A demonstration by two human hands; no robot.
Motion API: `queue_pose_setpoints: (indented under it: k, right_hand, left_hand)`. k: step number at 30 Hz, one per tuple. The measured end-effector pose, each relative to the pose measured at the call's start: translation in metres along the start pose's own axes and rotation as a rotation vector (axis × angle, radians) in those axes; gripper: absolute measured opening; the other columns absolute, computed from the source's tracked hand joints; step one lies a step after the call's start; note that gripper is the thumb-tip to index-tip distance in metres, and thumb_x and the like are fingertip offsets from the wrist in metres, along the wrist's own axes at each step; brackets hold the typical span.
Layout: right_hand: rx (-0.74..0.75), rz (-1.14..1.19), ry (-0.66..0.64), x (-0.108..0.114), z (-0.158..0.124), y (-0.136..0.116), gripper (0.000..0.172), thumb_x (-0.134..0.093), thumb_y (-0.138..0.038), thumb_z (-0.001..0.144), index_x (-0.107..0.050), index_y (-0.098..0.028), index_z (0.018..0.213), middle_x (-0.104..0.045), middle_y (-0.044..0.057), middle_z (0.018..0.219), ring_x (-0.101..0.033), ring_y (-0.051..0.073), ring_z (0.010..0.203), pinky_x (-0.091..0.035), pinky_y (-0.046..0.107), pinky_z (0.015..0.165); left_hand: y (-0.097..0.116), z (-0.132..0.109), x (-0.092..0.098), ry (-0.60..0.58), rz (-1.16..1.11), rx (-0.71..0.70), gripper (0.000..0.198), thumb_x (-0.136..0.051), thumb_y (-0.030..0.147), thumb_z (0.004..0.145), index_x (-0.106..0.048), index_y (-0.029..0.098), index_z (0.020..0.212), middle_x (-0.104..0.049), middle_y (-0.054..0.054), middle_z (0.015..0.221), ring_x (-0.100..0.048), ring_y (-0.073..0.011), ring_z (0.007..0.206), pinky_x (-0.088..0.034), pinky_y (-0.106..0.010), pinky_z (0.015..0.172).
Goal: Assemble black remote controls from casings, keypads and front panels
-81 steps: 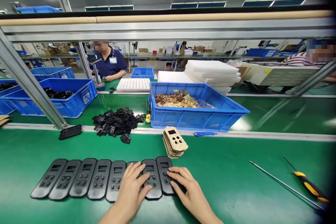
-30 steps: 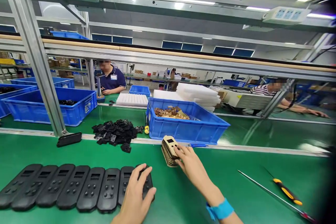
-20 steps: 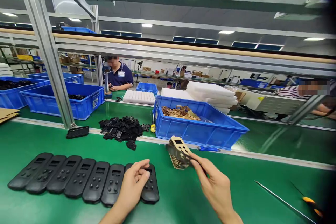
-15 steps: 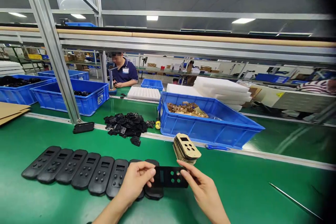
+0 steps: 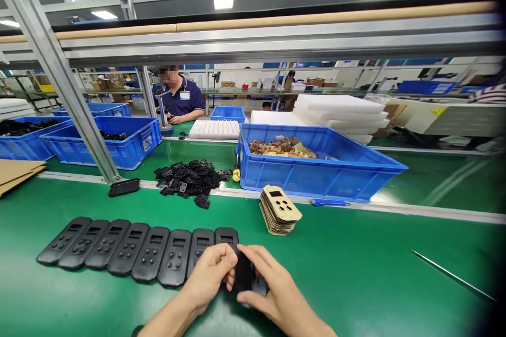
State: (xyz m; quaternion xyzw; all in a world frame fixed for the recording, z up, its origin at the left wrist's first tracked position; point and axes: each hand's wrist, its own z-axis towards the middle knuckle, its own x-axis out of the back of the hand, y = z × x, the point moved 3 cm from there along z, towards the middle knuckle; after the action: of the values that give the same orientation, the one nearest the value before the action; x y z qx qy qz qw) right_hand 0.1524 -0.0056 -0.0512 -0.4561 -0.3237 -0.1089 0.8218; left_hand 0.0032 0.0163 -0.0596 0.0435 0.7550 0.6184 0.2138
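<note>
Between my two hands is a thin black faceplate (image 5: 243, 273), which half a second ago showed a window and four round holes. My left hand (image 5: 211, 276) pinches its left side between thumb and fingers. My right hand (image 5: 274, 287) grips it from the right, thumb low and fingers at the upper edge; part of the plate is hidden. Left of my hands is a row of several black housings (image 5: 148, 255) with buttons and slotted windows; my left hand covers some of the nearest. Beyond my right hand stands a stack of tan cut-out sheets (image 5: 280, 208).
Small black parts lie heaped (image 5: 187, 181) behind the row. A large blue bin (image 5: 308, 176) holds brownish pieces. Near it lies a blue cutter (image 5: 330, 202); a thin metal rod (image 5: 453, 275) is at right. A metal post (image 5: 75, 84) rises at left. A co-worker (image 5: 184, 97) sits across.
The black faceplate has turned from lying lengthwise across my hands to a tilted, more upright position. My right hand has moved left, closer to my left hand. The view has shifted slightly.
</note>
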Motion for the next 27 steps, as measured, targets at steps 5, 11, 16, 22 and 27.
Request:
queue_pose_setpoints:
  k: [5, 11, 16, 22, 27]
  right_hand:
    - [-0.022, 0.353, 0.115, -0.009, 0.002, -0.007, 0.065, -0.076, -0.05, 0.066, -0.057, -0.029, 0.125, -0.062, 0.008, 0.114, -0.06, 0.026, 0.099, -0.05, 0.034, 0.084]
    - [-0.211, 0.97, 0.88, 0.054, 0.001, 0.02, 0.053, -0.065, -0.064, 0.068, -0.066, -0.029, 0.108, -0.067, 0.001, 0.106, -0.06, 0.019, 0.098, -0.05, 0.03, 0.082]
    - [-0.245, 1.103, 1.313, 0.094, -0.003, 0.039, 0.042, -0.063, -0.063, 0.073, -0.068, -0.028, 0.096, -0.063, -0.003, 0.112, -0.05, 0.016, 0.115, -0.043, 0.034, 0.096]
    - [-0.374, 1.265, 0.952, 0.052, 0.006, 0.037, 0.052, -0.063, -0.065, 0.071, -0.067, -0.026, 0.104, -0.067, 0.001, 0.111, -0.055, 0.018, 0.111, -0.048, 0.029, 0.088]
    - [-0.549, 1.36, 0.678, 0.018, 0.007, 0.031, 0.056, -0.063, -0.067, 0.07, -0.069, -0.023, 0.105, -0.071, 0.004, 0.092, -0.061, 0.016, 0.079, -0.05, 0.024, 0.064]
  left_hand:
    - [0.003, -0.009, -0.018, -0.079, -0.169, -0.056, 0.048, -0.062, 0.061, 0.073, -0.043, 0.017, 0.064, -0.044, 0.005, 0.054, -0.037, -0.0043, 0.044, -0.029, -0.017, 0.044]
    - [0.014, -0.004, 0.007, 0.026, 0.19, -0.141, 0.04, -0.048, 0.058, 0.084, -0.042, 0.02, 0.072, -0.044, 0.007, 0.048, -0.035, -0.0056, 0.04, -0.029, -0.018, 0.043]
    - [0.041, 0.028, 0.031, 0.12, 0.475, -0.224, 0.031, -0.051, 0.05, 0.083, -0.051, 0.019, 0.084, -0.064, -0.004, 0.073, -0.06, -0.0148, 0.06, -0.047, -0.026, 0.057]
    - [0.055, 0.04, 0.031, -0.095, 0.887, -0.178, 0.098, -0.083, 0.047, 0.046, -0.048, 0.02, 0.133, -0.036, -0.019, 0.146, -0.039, -0.0418, 0.128, -0.028, -0.055, 0.105]
    - [0.033, 0.013, 0.028, -0.246, 1.414, -0.122, 0.133, -0.082, 0.05, 0.045, -0.007, 0.013, 0.149, -0.027, -0.028, 0.147, -0.011, -0.0423, 0.14, 0.006, -0.065, 0.107]
